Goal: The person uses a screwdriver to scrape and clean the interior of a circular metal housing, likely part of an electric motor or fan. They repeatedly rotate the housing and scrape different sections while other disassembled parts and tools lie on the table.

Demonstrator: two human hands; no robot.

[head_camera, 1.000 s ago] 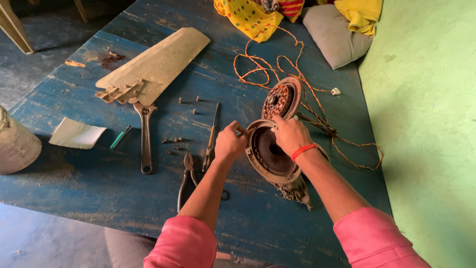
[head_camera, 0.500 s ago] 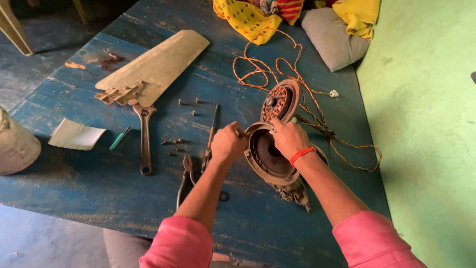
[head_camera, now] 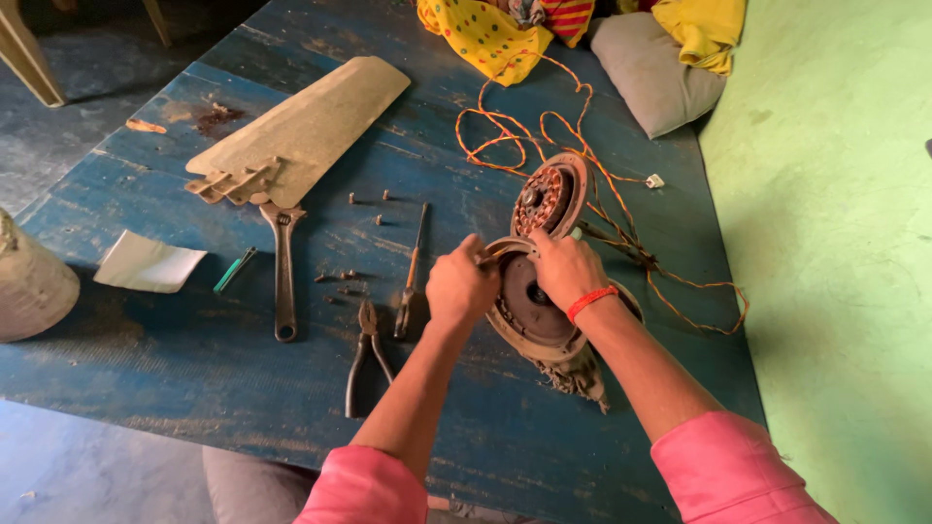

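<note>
Blue worn wood makes the counter (head_camera: 146, 388), a green floor to its right. A fan blade (head_camera: 311, 126) lies far left, orange wire (head_camera: 505, 146) trails behind. At centre sits the motor housing (head_camera: 529, 325); the left hand (head_camera: 461, 286) is closed on its rim, the right hand (head_camera: 566, 270) presses on top. A wrench (head_camera: 283, 272), pliers (head_camera: 367, 354), screwdriver (head_camera: 413, 272) and screws (head_camera: 340, 281) lie left.

A makeshift repair workshop: left of the left hand (head_camera: 461, 284) lie pliers (head_camera: 366, 354), a wrench (head_camera: 283, 272) and a fan blade (head_camera: 301, 126) on a worn blue table (head_camera: 146, 388).
</note>
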